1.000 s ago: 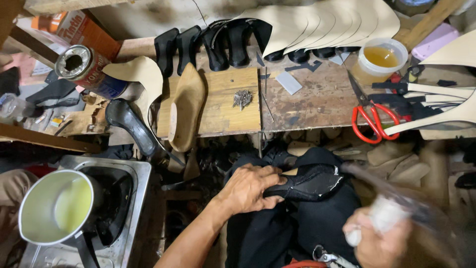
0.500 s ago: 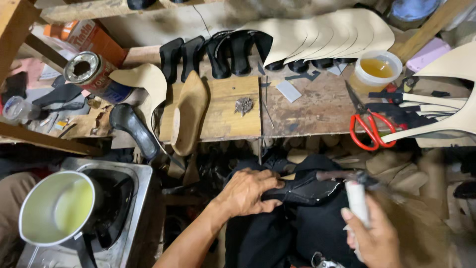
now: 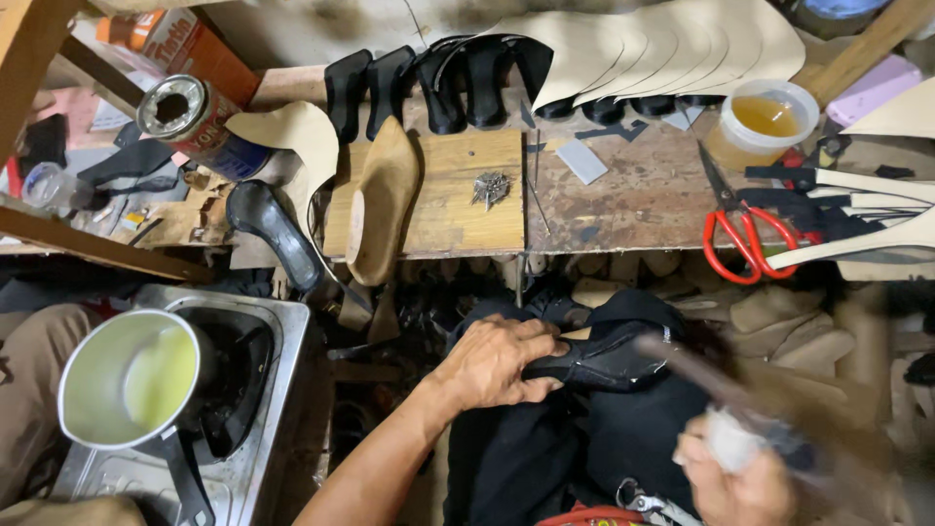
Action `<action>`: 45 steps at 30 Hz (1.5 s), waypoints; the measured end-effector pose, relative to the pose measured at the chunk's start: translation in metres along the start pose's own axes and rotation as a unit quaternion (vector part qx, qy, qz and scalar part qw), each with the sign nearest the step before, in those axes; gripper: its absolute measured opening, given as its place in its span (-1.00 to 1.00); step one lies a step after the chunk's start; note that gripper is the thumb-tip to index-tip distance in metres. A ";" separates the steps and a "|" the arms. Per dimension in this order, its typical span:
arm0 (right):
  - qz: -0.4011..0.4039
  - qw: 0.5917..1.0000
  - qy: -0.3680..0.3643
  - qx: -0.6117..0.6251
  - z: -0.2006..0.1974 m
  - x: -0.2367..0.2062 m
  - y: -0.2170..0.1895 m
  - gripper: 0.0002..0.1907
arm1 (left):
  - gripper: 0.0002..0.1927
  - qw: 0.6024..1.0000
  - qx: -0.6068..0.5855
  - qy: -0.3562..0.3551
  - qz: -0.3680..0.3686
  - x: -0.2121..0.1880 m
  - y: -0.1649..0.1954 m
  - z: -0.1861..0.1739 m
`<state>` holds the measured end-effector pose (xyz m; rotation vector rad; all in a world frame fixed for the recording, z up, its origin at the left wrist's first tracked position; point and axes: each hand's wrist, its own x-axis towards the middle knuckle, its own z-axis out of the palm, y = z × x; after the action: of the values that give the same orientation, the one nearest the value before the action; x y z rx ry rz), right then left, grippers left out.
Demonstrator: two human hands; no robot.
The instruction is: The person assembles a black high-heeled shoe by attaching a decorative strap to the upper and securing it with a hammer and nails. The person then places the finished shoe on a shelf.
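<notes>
My left hand point(image 3: 495, 362) grips a black shoe upper on a last point(image 3: 604, 358), which rests on my lap over dark cloth. My right hand point(image 3: 732, 469) is at the lower right, closed around the pale handle of a tool point(image 3: 726, 404) that is motion-blurred; its dark shaft reaches up toward the shoe. What kind of tool it is cannot be told from the blur. A small pile of nails point(image 3: 490, 188) lies on a wooden board point(image 3: 450, 219) on the bench above.
A wooden shoe last point(image 3: 383, 200) leans on the board. Red-handled scissors point(image 3: 742, 234), a tub of yellow glue point(image 3: 765, 119), a tin can point(image 3: 185, 112) and rows of soles point(image 3: 623, 49) line the bench. A pot of pale liquid point(image 3: 131, 390) sits on a stove at left.
My right hand has swung the tool: it was raised at the right, came near the shoe, and now blurs at the lower right. My left hand has kept its hold on the shoe.
</notes>
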<state>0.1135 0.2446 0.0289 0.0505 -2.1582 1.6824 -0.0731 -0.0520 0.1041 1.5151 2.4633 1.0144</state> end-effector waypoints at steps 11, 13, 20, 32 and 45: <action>0.104 0.988 -0.030 -0.110 0.006 -0.015 -0.007 -0.43 | -0.57 1.000 0.015 -0.004 -0.016 -0.011 -0.001 0.004; 0.067 0.965 -0.078 -0.240 0.020 -0.001 -0.006 -0.45 | -0.56 0.999 0.029 -0.003 -0.014 -0.010 -0.001 0.004; 0.104 0.907 -0.103 -0.395 0.020 0.061 -0.046 -0.45 | -0.33 0.998 0.012 0.023 -0.050 -0.015 0.002 0.005; -0.072 0.841 -0.118 -0.524 0.028 0.214 -0.039 -0.46 | -0.24 0.976 -0.037 0.191 -0.101 -0.046 0.022 0.028; -0.136 0.932 -0.031 -0.335 0.022 0.167 -0.048 -0.66 | -0.21 0.957 -0.096 0.166 -0.218 -0.049 0.016 -0.002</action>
<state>-0.0329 0.2466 0.1246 0.2009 -2.5172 0.7474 -0.0363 -0.0884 0.1021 0.7410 2.6355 1.4473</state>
